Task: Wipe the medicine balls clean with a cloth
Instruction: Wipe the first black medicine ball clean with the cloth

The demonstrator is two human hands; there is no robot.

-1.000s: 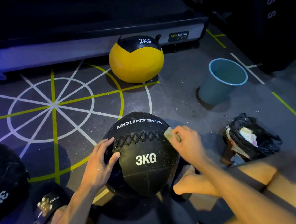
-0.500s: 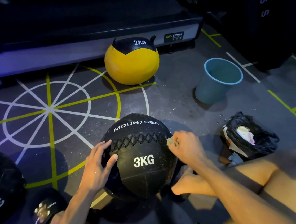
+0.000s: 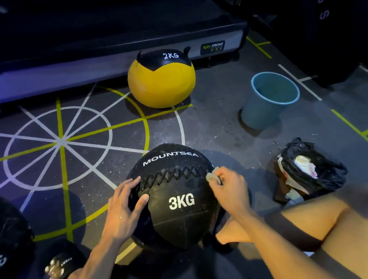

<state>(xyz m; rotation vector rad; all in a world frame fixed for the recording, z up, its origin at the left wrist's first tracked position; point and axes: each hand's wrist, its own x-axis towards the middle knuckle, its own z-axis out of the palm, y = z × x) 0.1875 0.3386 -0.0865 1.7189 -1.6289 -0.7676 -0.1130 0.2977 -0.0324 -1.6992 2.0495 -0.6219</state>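
On the marked gym floor, the black 3KG medicine ball is sitting between both hands; the left hand, fingers spread, is pressing its side, while the right hand is pinching a small cloth against its upper right.

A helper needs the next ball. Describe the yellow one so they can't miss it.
Find the long grey machine base across the back. The yellow medicine ball sits on the floor just before it, left of the blue bucket. It alone is yellow, black-capped, marked 2KG.
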